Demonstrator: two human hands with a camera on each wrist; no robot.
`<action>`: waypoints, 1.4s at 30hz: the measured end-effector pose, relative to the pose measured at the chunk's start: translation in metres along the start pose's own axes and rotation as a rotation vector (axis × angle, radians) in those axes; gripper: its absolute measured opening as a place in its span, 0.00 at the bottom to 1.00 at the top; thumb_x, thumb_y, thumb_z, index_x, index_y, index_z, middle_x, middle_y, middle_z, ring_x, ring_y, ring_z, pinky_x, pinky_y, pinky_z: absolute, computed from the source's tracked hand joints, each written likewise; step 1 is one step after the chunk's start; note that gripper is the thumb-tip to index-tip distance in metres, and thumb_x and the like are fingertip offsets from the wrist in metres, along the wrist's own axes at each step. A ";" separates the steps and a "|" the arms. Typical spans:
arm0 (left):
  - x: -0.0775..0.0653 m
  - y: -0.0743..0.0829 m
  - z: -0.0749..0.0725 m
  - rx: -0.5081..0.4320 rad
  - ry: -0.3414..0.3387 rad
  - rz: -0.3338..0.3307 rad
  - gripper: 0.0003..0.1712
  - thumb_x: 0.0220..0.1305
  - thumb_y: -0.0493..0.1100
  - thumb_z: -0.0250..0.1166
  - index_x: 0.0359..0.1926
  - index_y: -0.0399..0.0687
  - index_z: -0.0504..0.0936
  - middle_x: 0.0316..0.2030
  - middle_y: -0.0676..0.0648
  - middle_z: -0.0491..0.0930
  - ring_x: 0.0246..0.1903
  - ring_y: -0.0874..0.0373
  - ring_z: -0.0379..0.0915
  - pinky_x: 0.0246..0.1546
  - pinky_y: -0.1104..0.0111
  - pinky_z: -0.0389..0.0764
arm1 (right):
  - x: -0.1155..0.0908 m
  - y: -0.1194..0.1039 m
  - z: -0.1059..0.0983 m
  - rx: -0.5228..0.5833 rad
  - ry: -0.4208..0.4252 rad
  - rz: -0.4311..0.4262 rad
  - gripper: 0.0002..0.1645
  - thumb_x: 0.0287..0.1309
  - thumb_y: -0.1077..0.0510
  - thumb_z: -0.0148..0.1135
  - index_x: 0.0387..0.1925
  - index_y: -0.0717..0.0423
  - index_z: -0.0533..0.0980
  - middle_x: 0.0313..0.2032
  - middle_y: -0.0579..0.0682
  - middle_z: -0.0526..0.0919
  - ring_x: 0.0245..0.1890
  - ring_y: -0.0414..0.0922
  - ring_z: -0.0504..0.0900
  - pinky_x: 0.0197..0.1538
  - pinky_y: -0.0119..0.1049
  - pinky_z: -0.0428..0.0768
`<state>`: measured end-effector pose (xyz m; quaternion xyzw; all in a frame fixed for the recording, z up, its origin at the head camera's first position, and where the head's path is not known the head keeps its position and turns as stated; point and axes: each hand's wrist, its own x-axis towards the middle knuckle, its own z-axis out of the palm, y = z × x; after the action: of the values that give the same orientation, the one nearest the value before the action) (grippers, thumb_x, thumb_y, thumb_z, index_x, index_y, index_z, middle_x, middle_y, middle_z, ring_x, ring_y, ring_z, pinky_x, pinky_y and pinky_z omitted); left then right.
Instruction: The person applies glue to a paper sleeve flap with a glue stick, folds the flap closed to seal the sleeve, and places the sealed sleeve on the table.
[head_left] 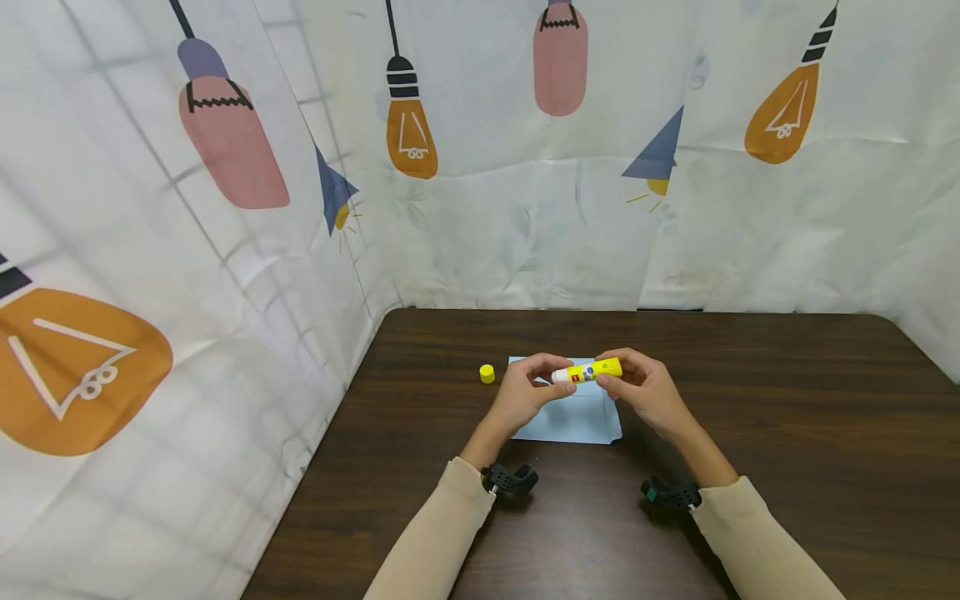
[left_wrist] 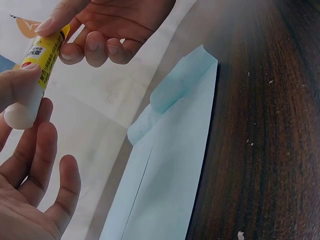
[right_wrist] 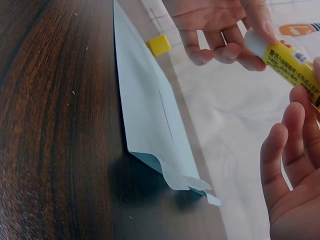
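Both hands hold a yellow glue stick between them, above a light blue paper envelope. My left hand pinches its white end between thumb and fingers. At the yellow end, my right hand grips with thumb and fingertips. The white end looks uncapped in the left wrist view. A yellow cap stands on the table left of the envelope; part of it shows behind the envelope in the right wrist view. The envelope's flaps curl up at one end.
The dark wooden table reaches back to a white curtain printed with lamps and bulbs. The same kind of curtain hangs along the left side. A black band sits on the left wrist and another black band on the right.
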<state>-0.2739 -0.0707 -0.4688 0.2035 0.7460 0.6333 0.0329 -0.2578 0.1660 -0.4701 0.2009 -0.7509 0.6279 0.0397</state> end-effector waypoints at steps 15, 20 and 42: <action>-0.001 0.000 -0.001 -0.003 -0.054 0.007 0.17 0.61 0.41 0.75 0.51 0.46 0.86 0.44 0.42 0.86 0.40 0.60 0.78 0.43 0.69 0.81 | -0.001 0.003 -0.001 0.070 -0.052 0.006 0.19 0.69 0.65 0.62 0.58 0.67 0.76 0.37 0.42 0.82 0.29 0.42 0.77 0.35 0.35 0.82; -0.001 0.001 -0.001 0.019 -0.071 0.004 0.16 0.62 0.41 0.75 0.51 0.48 0.86 0.44 0.43 0.86 0.39 0.58 0.77 0.43 0.69 0.81 | -0.001 0.004 0.000 0.072 -0.067 0.017 0.19 0.69 0.64 0.63 0.58 0.67 0.76 0.36 0.43 0.81 0.29 0.42 0.77 0.36 0.36 0.82; 0.001 -0.003 -0.003 0.226 -0.082 -0.013 0.16 0.64 0.50 0.73 0.49 0.50 0.87 0.45 0.52 0.87 0.39 0.58 0.80 0.47 0.64 0.80 | 0.000 0.010 -0.005 0.061 -0.014 0.077 0.18 0.70 0.62 0.63 0.56 0.70 0.77 0.39 0.41 0.84 0.30 0.42 0.79 0.37 0.31 0.83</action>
<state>-0.2761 -0.0739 -0.4708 0.2269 0.8119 0.5360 0.0444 -0.2625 0.1719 -0.4782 0.1773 -0.7388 0.6502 0.0039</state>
